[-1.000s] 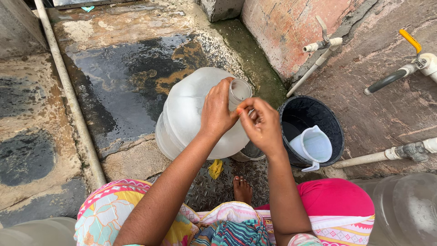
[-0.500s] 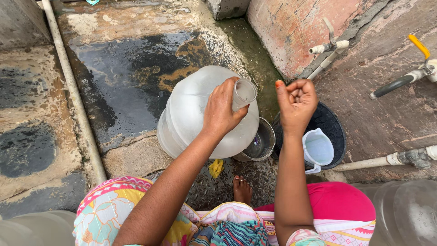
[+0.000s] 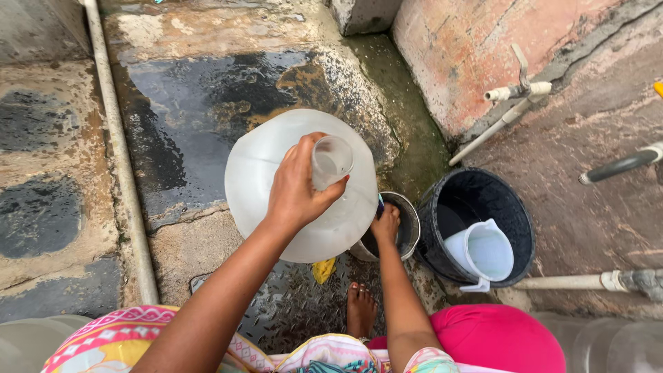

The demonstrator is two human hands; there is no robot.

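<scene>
My left hand (image 3: 297, 190) grips the open neck of a large translucent water jug (image 3: 262, 173), which stands upright on the wet ground in front of me. My right hand (image 3: 385, 224) reaches down into a small steel bowl (image 3: 409, 215) beside the jug, its fingers curled inside; whether it holds anything there is hidden. A yellow scrap (image 3: 322, 270) lies at the jug's base. My bare foot (image 3: 360, 309) is just below it.
A black bucket (image 3: 514, 211) with a white plastic mug (image 3: 480, 252) inside stands right of the bowl. White pipes and taps (image 3: 514, 93) run along the brick wall at right. A long pipe (image 3: 121, 159) crosses the wet concrete at left. Another clear jug (image 3: 608, 345) sits at bottom right.
My right hand left the jug's mouth, lifted briefly, then dropped down into the steel bowl. My left hand stayed on the jug's neck.
</scene>
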